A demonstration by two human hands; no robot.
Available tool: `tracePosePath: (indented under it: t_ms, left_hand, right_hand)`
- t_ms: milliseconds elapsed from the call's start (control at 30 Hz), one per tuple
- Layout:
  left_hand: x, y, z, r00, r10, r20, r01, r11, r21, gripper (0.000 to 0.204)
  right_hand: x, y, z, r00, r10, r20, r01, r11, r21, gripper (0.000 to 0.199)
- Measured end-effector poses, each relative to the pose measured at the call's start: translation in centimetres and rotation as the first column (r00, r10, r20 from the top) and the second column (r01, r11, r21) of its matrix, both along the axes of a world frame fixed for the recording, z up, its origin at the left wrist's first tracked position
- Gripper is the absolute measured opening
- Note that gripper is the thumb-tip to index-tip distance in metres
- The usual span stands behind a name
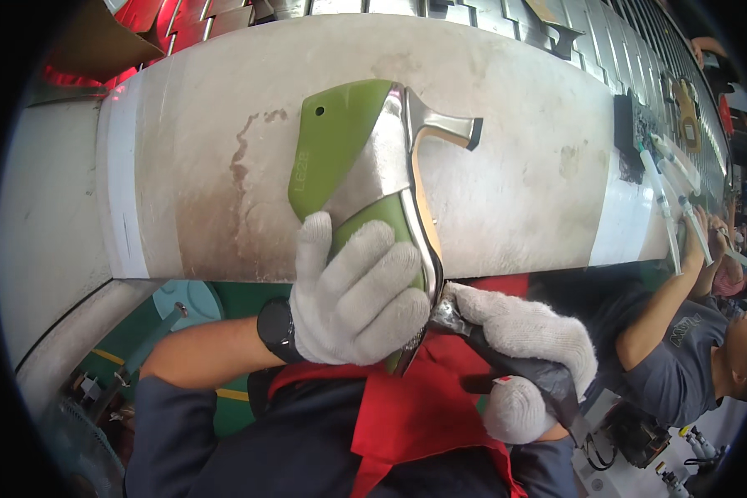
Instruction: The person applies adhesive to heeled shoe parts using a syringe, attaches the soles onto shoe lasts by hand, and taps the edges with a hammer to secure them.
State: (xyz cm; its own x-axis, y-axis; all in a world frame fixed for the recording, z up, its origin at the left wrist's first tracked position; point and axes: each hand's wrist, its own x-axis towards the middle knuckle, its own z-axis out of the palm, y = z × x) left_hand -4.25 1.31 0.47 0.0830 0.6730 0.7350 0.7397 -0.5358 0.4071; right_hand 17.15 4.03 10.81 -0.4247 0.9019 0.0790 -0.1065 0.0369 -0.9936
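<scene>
A silver high-heeled shoe (386,158) is fitted over a green shoe last (336,141), its heel (452,126) pointing right. Its tan sole edge faces right, and the toe end points down toward me. My left hand (361,295), in a pale knit glove, is wrapped over the front of the shoe and grips it. In my right hand (535,328), also gloved, is a dark hand tool (548,373) with a shiny metal tip (448,317). That tip lies close against the sole edge near the toe; whether it touches I cannot tell.
Beneath the heel end spreads a pale, stained worktable (515,166). Beyond it runs a metal slat conveyor (589,50). At the right are a black box-like object (629,133) and several slim teal-tipped tubes (660,187). A co-worker's arm (660,311) reaches in there. A teal round seat (195,300) stands lower left.
</scene>
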Motion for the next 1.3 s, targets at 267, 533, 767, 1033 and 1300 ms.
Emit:
tracePosePath:
  t_ms: [267, 533, 767, 1033, 1300]
  left_hand:
    - [-0.7, 0.7, 0.1, 1.0, -0.016, -0.025, 0.018, 0.998, 0.059, 0.024]
    - [0.1, 0.5, -0.2, 1.0, 0.023, -0.01, -0.022, 0.997, 0.079, 0.026]
    - [-2.9, 0.4, 2.9, 0.983, -0.073, -0.168, 0.032, 0.972, -0.233, 0.03]
    - [-6.6, 5.9, 4.2, 0.985, -0.169, -0.035, 0.14, 0.902, -0.408, 0.093]
    - [-7.2, 6.4, 3.5, 0.958, -0.217, -0.186, 0.13, 0.91, -0.394, 0.1]
  right_hand:
    - [-1.1, 7.1, 3.8, 0.951, 0.12, 0.286, -0.013, 0.936, -0.351, 0.056]
    - [-2.7, 8.3, 2.5, 0.863, 0.144, 0.485, 0.038, 0.938, -0.345, 0.043]
    - [-3.9, 10.0, 0.0, 0.96, -0.204, 0.192, 0.241, 0.95, -0.199, 0.054]
    - [-2.9, 9.4, -1.7, 0.972, -0.178, 0.152, 0.204, 0.964, -0.172, 0.043]
    - [-5.4, 14.6, 1.5, 0.937, -0.025, 0.349, 0.054, 0.996, -0.071, 0.042]
